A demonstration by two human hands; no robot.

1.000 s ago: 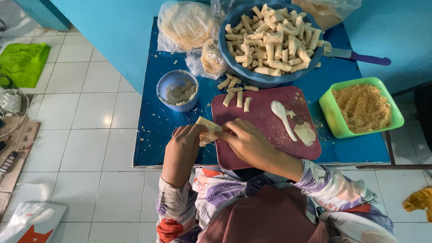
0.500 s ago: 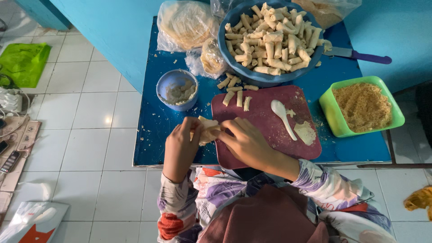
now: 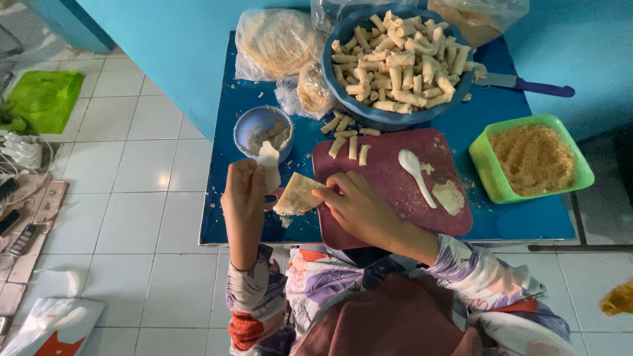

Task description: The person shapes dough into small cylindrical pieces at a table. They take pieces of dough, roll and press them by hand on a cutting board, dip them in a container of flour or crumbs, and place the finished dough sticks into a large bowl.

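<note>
The left hand (image 3: 245, 198) has lifted off the table edge and now pinches a small pale scrap of wrapper (image 3: 268, 165) between thumb and fingertips, holding it up just in front of the small blue bowl (image 3: 262, 132). Half a second earlier both hands sat close together, pressed around one folded piece; now they are apart, and that piece shows in the open. The right hand (image 3: 359, 207) holds its fingers loosely together, fingertips touching the edge of a folded, triangular wrapper (image 3: 298, 195), which lies at the left rim of the dark red cutting board (image 3: 389, 191), partly over the blue table (image 3: 501, 217).

Judging by this, the folding is only partly done: the wrapper is not yet a closed roll like the four finished pieces (image 3: 349, 142) at the board's far edge or the heap in the big blue bowl (image 3: 395, 59).

The white spoon (image 3: 417, 173), the dab of filling (image 3: 450, 196) and the green tub of crumbs (image 3: 531, 158) lie where they lay before.
</note>
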